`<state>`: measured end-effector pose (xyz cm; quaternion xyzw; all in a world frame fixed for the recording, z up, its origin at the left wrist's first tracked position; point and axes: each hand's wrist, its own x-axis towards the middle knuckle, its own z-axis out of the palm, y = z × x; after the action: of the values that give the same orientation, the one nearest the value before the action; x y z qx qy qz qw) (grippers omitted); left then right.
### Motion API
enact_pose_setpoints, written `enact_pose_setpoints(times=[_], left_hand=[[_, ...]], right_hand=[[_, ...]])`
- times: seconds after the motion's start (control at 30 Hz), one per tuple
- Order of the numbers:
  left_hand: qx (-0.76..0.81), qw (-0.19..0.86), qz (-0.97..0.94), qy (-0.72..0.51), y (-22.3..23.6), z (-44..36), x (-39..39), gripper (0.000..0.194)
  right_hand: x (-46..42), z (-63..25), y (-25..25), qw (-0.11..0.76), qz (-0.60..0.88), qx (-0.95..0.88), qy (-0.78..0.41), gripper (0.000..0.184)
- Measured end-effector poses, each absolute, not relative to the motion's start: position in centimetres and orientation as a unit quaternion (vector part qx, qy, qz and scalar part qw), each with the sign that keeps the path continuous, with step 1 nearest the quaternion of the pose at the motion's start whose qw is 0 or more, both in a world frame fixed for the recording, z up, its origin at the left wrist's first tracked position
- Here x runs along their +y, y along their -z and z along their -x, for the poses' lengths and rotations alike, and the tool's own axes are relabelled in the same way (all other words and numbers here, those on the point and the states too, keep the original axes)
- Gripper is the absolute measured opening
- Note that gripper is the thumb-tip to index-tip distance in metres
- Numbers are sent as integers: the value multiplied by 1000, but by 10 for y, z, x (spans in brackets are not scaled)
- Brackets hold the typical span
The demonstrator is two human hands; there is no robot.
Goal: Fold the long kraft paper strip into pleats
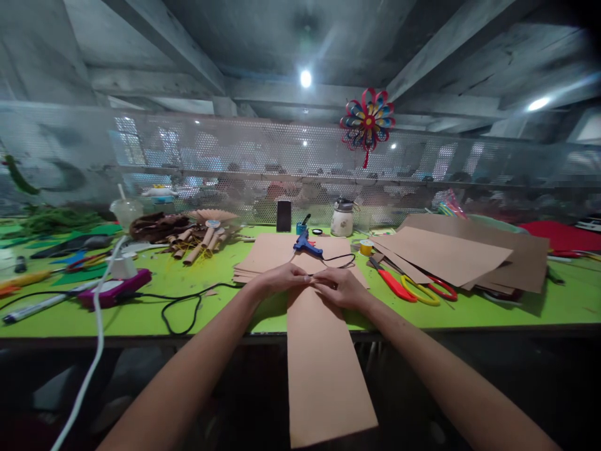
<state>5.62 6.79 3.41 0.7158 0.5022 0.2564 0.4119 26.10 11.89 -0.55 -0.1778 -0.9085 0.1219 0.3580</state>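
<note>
A long strip of brown kraft paper hangs over the table's front edge towards me. At its far end, my left hand and my right hand meet, fingers closed on the paper's edge, which looks folded or pleated there. The fingertips hide the exact shape of that end. Just beyond my hands, a blue glue gun lies on a stack of brown paper sheets, its black cord curving to the right.
On the right, a utility knife and scissors lie beside large kraft sheets. To the left are a purple power strip, black cable and paper rolls. A flask and phone stand behind.
</note>
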Motion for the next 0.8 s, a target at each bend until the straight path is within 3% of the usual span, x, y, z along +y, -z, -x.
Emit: enact_pose_setpoints(times=[0.2, 0.3, 0.8], left_hand=[[515, 378, -731, -241, -31, -58, 69, 54], [498, 375, -746, -236, -33, -61, 69, 52], [471, 393, -747, -256, -37, -60, 67, 41]], right_hand=[[123, -265, -6, 253, 236, -861, -372, 49], [123, -268, -11, 224, 222, -837, -447, 49], [120, -273, -15, 237, 210, -775, -546, 25]])
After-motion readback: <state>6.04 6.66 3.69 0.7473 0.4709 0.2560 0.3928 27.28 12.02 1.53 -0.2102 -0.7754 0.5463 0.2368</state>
